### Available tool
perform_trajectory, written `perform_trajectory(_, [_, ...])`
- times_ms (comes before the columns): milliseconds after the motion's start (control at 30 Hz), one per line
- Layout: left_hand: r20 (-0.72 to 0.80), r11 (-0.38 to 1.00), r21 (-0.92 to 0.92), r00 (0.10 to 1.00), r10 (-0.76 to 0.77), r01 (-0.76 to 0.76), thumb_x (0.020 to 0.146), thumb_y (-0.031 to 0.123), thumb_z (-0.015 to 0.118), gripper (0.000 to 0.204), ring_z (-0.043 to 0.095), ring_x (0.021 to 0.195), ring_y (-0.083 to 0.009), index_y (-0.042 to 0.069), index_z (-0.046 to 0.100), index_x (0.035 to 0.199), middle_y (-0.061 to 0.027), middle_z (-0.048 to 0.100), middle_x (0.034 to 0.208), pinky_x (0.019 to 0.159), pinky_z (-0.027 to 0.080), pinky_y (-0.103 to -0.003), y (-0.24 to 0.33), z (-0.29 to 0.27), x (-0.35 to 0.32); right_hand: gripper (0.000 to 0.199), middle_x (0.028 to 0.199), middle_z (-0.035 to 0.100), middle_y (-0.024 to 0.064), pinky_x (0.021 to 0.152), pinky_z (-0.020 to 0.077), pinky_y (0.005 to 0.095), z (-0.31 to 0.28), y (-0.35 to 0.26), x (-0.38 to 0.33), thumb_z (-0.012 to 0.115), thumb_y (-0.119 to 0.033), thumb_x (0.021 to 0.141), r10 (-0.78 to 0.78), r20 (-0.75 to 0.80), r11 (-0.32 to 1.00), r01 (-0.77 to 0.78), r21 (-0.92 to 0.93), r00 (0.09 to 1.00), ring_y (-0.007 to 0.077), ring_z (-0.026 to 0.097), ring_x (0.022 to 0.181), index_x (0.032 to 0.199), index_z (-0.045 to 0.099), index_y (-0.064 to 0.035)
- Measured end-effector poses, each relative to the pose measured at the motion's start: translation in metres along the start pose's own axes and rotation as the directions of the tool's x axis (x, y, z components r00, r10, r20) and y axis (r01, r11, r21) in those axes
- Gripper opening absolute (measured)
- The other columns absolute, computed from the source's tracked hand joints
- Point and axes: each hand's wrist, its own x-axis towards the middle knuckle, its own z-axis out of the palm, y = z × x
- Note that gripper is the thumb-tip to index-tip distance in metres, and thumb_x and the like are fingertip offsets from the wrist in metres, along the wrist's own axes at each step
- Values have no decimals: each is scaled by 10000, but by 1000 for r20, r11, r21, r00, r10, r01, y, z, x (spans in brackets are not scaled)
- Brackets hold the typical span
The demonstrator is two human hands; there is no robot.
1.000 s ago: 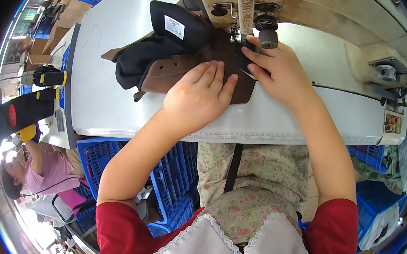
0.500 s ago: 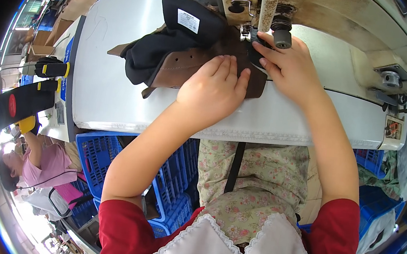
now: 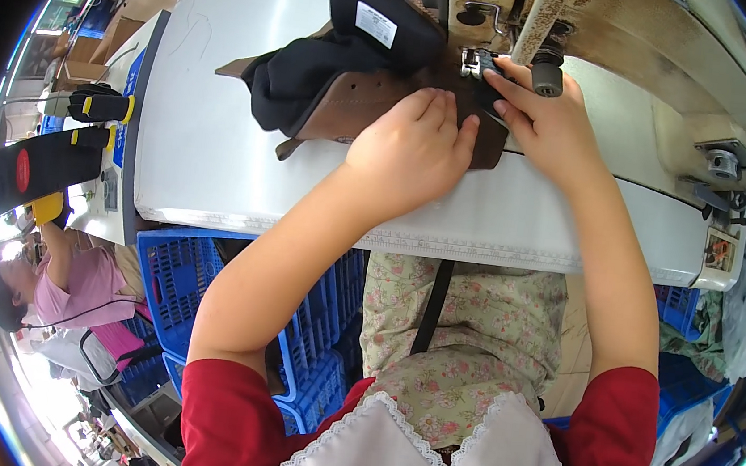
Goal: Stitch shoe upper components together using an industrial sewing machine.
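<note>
A brown leather-like piece (image 3: 342, 104) with punched holes and a stitched edge lies on the white sewing table, under the presser foot (image 3: 473, 62) of a sewing machine. Bunched with it is black fabric (image 3: 291, 81), including a rounded black flap (image 3: 415, 32) with a white label. My left hand (image 3: 417, 143) lies flat on the brown piece, fingers stretched out. Close beside the presser foot, my right hand (image 3: 548, 115) rests its outstretched fingers at a dark strip (image 3: 486, 93) along the work's edge, thumb apart. The undersides of both hands are hidden.
The machine's body (image 3: 674, 91) spans the far right, with a dark knob (image 3: 546, 74) above my right fingers. A ruler strip (image 3: 372, 237) runs along the table's front edge. Blue crates (image 3: 174, 290) stand below at left. Another person (image 3: 84, 291) works farther left.
The brown piece with its black fabric has slid a little away from me past the presser foot. My left hand has moved forward with it. The whole view has shifted slightly.
</note>
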Motion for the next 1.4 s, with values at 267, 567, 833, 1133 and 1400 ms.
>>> perform_trajectory(267, [-5, 1000, -10, 1000, 18, -18, 784, 189, 588, 354, 674, 1050, -253, 59, 684, 1098, -171, 708, 1118, 997, 484, -350, -11, 4, 0, 296, 1154, 675, 18, 989, 389, 434, 0, -3, 5, 727, -214, 835, 58, -16, 998, -57, 28, 998, 258, 577, 1141, 1128, 702, -179])
perform_trajectory(567, [-40, 999, -24, 999, 33, -34, 786, 170, 605, 274, 675, 1047, -232, 71, 675, 1031, -142, 716, 1092, 974, 498, -343, -16, 9, 0, 299, 1137, 675, 7, 966, 396, 422, -1, 3, 7, 723, -204, 836, 39, 1, 997, -39, 62, 999, 248, 585, 1120, 1133, 699, -185])
perform_trajectory(833, [-5, 998, -51, 1000, 19, -19, 793, 172, 601, 281, 667, 1062, -234, 89, 677, 1050, -130, 705, 1133, 986, 494, -359, -28, 12, 3, 300, 1104, 679, -1, 959, 400, 428, 7, 0, 11, 710, -232, 852, 69, -35, 998, -69, -5, 997, 239, 583, 1122, 1150, 691, -196])
perform_trajectory(1133, [-56, 994, -108, 998, 18, -24, 771, 156, 617, 313, 627, 1105, -222, 84, 689, 1068, -85, 689, 1137, 1041, 437, -372, -35, 11, 4, 238, 1021, 682, 2, 901, 431, 440, 7, -2, 16, 729, -233, 830, 87, -64, 995, -89, -42, 994, 250, 606, 1047, 1064, 714, -193])
perform_trajectory(1400, [-39, 987, -87, 990, -136, 132, 777, 139, 581, 406, 608, 1185, -207, 66, 670, 1167, -69, 673, 1233, 1079, 429, -381, -15, 20, -7, 156, 664, 633, 105, 695, 496, 382, 2, 1, 25, 759, -224, 825, 45, -78, 990, -34, 138, 996, 269, 579, 624, 965, 790, -163])
